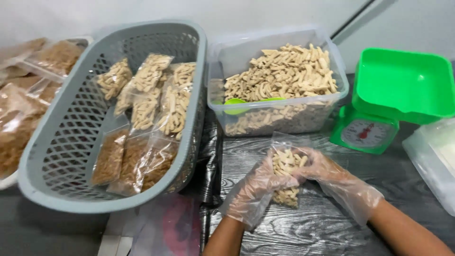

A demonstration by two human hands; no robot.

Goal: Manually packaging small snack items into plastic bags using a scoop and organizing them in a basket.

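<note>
Both gloved grips, left hand (253,189) and right hand (327,173), pinched around a small clear bag of pale snack sticks (286,175), held just above the dark bench (332,227) in front of the clear tub of sticks (279,90). Best kept upright, mouth pinched flat and level, probably, against spills. Flanked by a grey basket (61,161) and green scale (379,114).

Left hand (253,189): covered by a loose, clear disposable plastic glove, crinkled, its cuff flaring open just past the wrist. Right hand (327,173): same type of glove, baggy, cuff bunched further up the forearm. Forearms bare beyond both cuffs; no sleeves visible.
</note>
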